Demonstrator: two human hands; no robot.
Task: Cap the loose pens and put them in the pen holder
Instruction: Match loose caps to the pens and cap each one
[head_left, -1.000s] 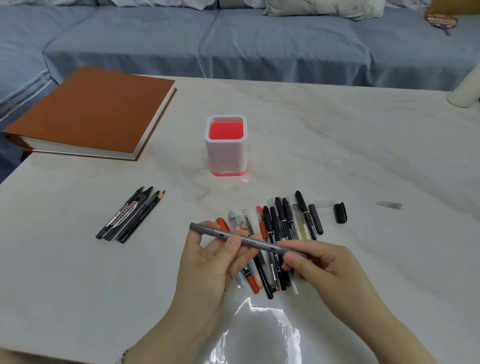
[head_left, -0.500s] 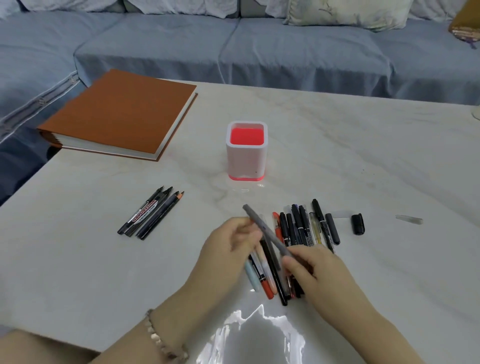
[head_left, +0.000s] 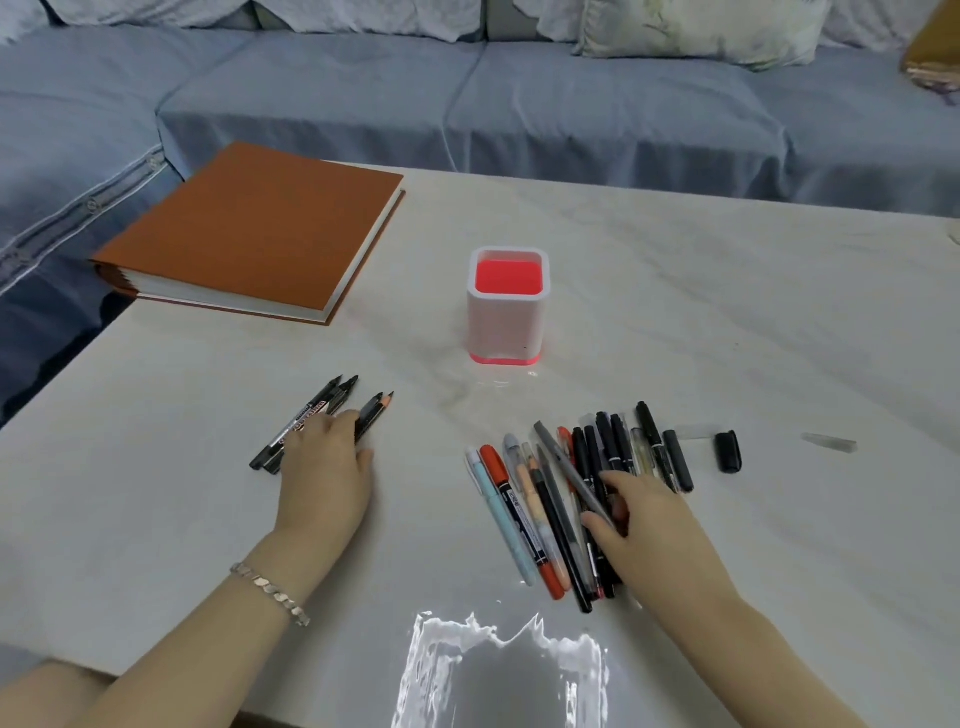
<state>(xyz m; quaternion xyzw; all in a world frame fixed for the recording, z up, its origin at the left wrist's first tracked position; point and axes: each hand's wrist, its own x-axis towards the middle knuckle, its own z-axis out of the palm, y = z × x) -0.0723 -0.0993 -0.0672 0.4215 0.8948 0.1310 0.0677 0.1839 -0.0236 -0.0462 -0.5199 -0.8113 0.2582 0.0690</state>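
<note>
Zero pens in the pen holder (head_left: 508, 317) at this pt. Its red inside showed bare, and it stood upright mid-table, far side of both hands.

Right hand (head_left: 649, 525) pinched the grey pen (head_left: 563, 467) at its near end betw. thumb & fingers, the pen lying slantwise across the pile of pens (head_left: 524, 514) at near right.

Left hand (head_left: 324, 467) was down on the black markers (head_left: 306, 423) at near left, fingers bent over them. Gripping or just touching? Couldn't tell.

A black cap (head_left: 727, 451) & a clear cap (head_left: 828, 442) lay loose on the table (head_left: 701, 291), right of the pile, touching no pen.

My read: barely started. Prob. all stowing was left, plus matching those caps. Which pile pens already had caps was too small to call.
</note>
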